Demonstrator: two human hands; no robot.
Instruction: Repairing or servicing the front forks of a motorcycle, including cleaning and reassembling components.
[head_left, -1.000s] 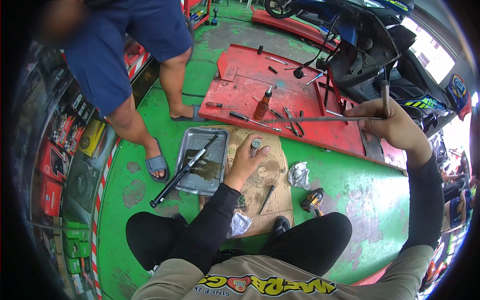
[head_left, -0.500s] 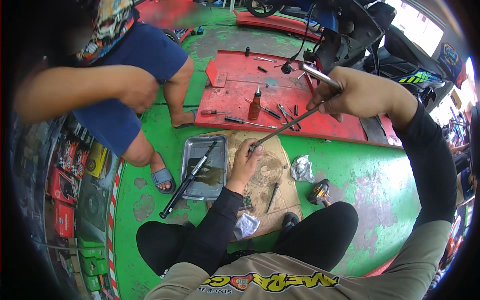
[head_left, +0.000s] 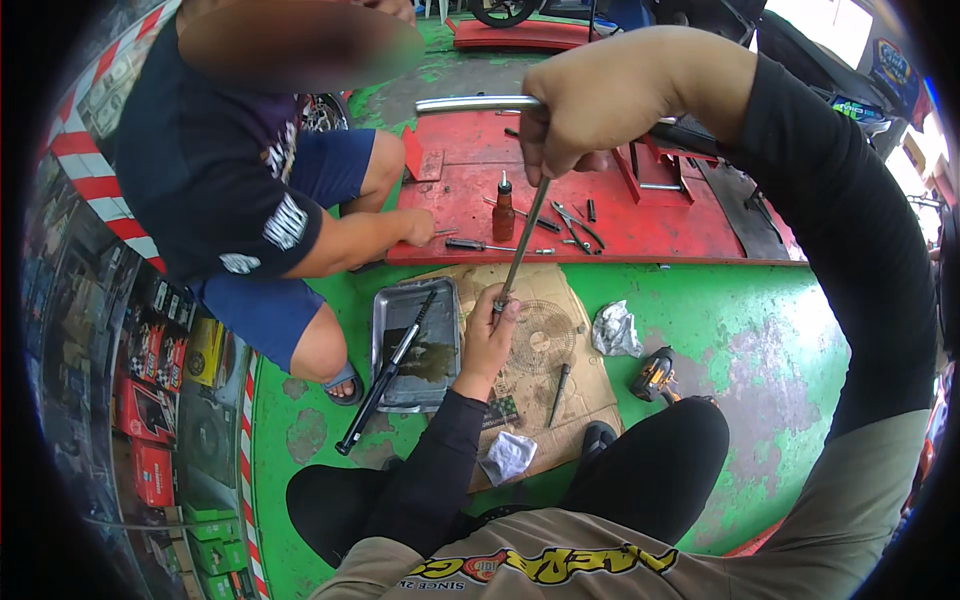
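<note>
Head view: right hand (head_left: 610, 95) raised high, fingers clamped on top end of long thin steel rod (head_left: 522, 240), also gripping a chrome tube (head_left: 475, 103) crosswise. Rod slants down to left hand (head_left: 490, 335), which pinches its lower end over cardboard sheet (head_left: 545, 350) on green floor. Metal tray (head_left: 415, 345) w/ oily residue just left; black shock rod (head_left: 390, 375) lies across it. Another person (head_left: 270, 200) crouches opposite, hand on red ramp (head_left: 600, 215).

we see the long thin metal rod (head_left: 522, 243) standing above the flat cardboard sheet (head_left: 575, 300), the shallow metal tray (head_left: 392, 302) left of it, the red steel platform (head_left: 640, 220) behind.
</note>
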